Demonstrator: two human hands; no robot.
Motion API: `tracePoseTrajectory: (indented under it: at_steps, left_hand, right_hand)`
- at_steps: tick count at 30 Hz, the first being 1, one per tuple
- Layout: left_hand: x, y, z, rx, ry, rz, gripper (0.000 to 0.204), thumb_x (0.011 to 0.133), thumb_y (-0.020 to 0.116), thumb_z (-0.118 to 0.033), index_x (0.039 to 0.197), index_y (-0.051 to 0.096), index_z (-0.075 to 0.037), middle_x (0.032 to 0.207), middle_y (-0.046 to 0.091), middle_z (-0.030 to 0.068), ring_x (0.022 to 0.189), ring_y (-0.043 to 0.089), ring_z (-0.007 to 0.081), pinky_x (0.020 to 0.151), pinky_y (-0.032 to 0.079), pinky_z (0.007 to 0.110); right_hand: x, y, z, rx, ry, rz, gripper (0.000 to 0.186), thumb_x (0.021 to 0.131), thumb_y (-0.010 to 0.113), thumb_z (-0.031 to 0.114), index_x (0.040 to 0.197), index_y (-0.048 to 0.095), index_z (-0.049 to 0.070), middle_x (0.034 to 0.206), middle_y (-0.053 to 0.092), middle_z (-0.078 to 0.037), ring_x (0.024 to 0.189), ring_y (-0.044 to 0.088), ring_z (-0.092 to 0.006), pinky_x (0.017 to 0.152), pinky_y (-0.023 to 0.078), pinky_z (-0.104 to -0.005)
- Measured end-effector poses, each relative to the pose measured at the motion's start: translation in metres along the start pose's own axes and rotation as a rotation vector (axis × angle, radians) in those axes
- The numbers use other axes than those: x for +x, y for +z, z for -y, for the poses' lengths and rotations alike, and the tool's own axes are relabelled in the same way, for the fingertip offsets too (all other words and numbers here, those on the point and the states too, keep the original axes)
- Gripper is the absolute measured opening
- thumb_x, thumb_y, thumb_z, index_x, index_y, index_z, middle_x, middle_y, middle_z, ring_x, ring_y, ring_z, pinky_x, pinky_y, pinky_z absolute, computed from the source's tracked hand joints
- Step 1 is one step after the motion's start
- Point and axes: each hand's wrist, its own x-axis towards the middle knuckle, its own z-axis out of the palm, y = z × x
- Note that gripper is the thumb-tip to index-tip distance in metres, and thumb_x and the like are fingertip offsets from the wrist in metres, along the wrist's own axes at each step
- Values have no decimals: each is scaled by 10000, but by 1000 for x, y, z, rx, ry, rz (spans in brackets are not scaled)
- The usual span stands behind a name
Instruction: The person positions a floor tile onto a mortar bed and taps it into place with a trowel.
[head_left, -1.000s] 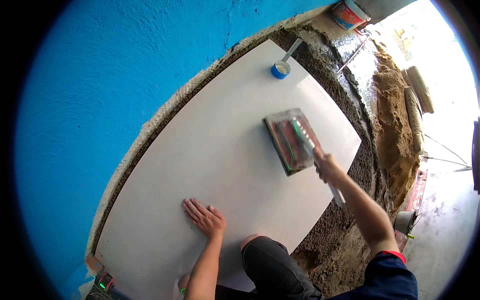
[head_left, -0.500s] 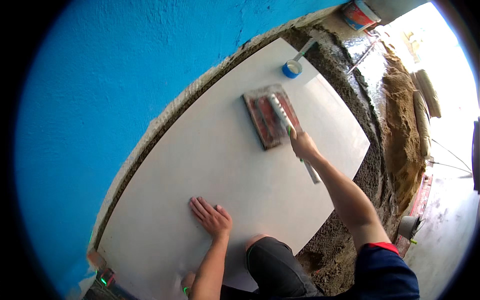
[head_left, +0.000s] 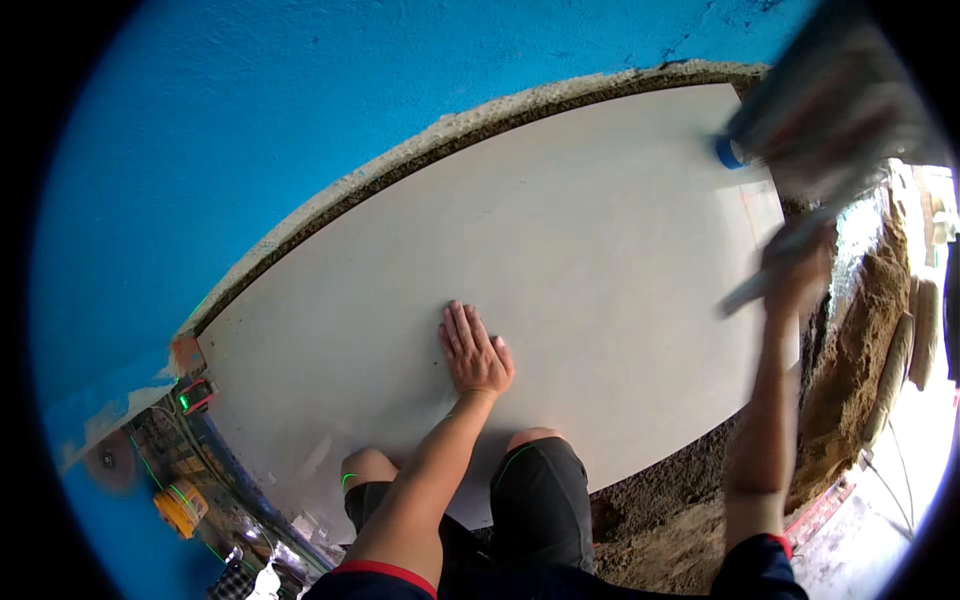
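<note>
My left hand (head_left: 472, 350) lies flat with fingers lightly spread on a large pale floor slab (head_left: 590, 240), between my knees and the blue wall. At the right, my right hand (head_left: 795, 265) grips the long handle of a broad, flat-headed tool (head_left: 830, 90). Hand and tool are smeared by motion, and the tool's dark reddish head is up at the top right, partly hiding a blue roll (head_left: 729, 152) near the slab's far corner. I cannot tell whether the head touches anything.
A blue wall (head_left: 300, 110) borders the slab. Mortar and sand (head_left: 850, 370) lie to the right, with long sacks (head_left: 890, 370) beyond. At lower left are a small red-black device with green light (head_left: 195, 398), a yellow bucket (head_left: 181, 508) and cords.
The tool has gone from lying over the slab's middle to high at the upper right with my right hand. The view has swung, showing more at lower left. My left hand still rests flat.
</note>
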Motion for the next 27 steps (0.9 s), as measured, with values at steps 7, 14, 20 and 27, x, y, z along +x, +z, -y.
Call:
tracePoseTrajectory:
  at_steps: [7,14,20,27]
  left_hand:
    - [3,-7,-2,-63,38,-73,694,904,468,-287,1427,291,134,1539,209,294,1455,154,429,1175,139,547]
    - [-2,0,2,-34,-55,73,656,947,402,-284,1452,265,111,1568,157,264,1473,96,409,1192,96,526]
    - [-10,10,11,-83,-5,-62,639,940,415,-254,1456,263,91,1572,169,230,1477,117,371,1201,126,486]
    - [-18,23,20,-492,41,-183,563,862,504,-78,1383,370,89,1516,285,250,1436,226,385,1203,174,445]
  right_hand:
    - [-134,41,-57,-484,630,867,670,967,440,599,766,597,-20,617,589,-175,580,627,-304,562,492,-448]
    - [-75,-61,89,139,494,366,492,995,402,571,826,520,124,598,462,39,407,388,-59,360,297,-215]
    - [-112,50,32,-169,-50,158,442,1032,382,417,994,535,4,673,548,-115,546,550,-204,503,450,-390]
    - [-253,80,-130,-445,270,733,475,992,432,465,1032,501,-3,672,582,-178,592,614,-300,506,499,-429]
